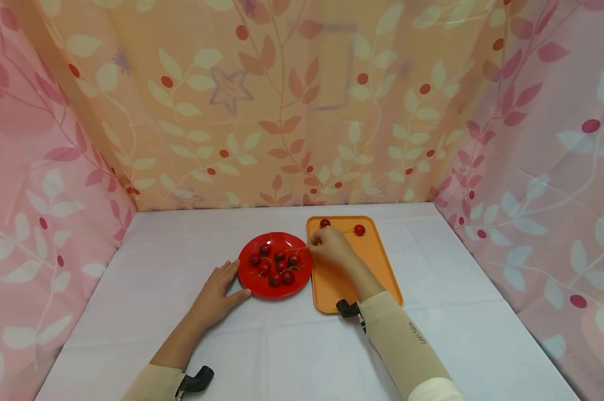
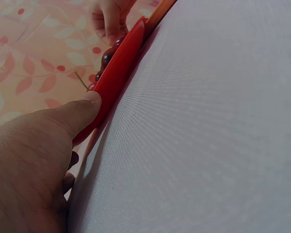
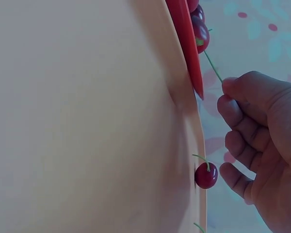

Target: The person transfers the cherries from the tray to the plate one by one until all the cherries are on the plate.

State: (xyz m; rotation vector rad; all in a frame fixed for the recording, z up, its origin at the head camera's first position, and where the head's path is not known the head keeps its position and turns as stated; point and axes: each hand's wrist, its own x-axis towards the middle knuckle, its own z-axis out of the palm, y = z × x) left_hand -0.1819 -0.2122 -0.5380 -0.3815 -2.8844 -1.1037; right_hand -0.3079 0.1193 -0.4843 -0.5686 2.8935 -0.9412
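A round red plate (image 1: 276, 292) holds several dark red cherries (image 1: 288, 277) with thin green stems. My left hand (image 1: 219, 295) rests against the plate's left side, its thumb and fingers spread along the rim. In the left wrist view the thumb (image 2: 85, 114) touches the rim. My right hand (image 1: 332, 248) is over the left part of an orange tray (image 1: 332, 287), by the plate's right edge. Between thumb and forefinger it pinches the stem (image 3: 213, 66) of a cherry (image 3: 201, 35), which is still among the others at the plate's edge.
Two cherries lie at the far end of the tray, one at the left (image 1: 324, 223) and one at the right (image 1: 359, 230). Plate and tray stand side by side on a white-covered table (image 1: 156, 267). Patterned curtains (image 1: 281, 111) enclose the back and sides.
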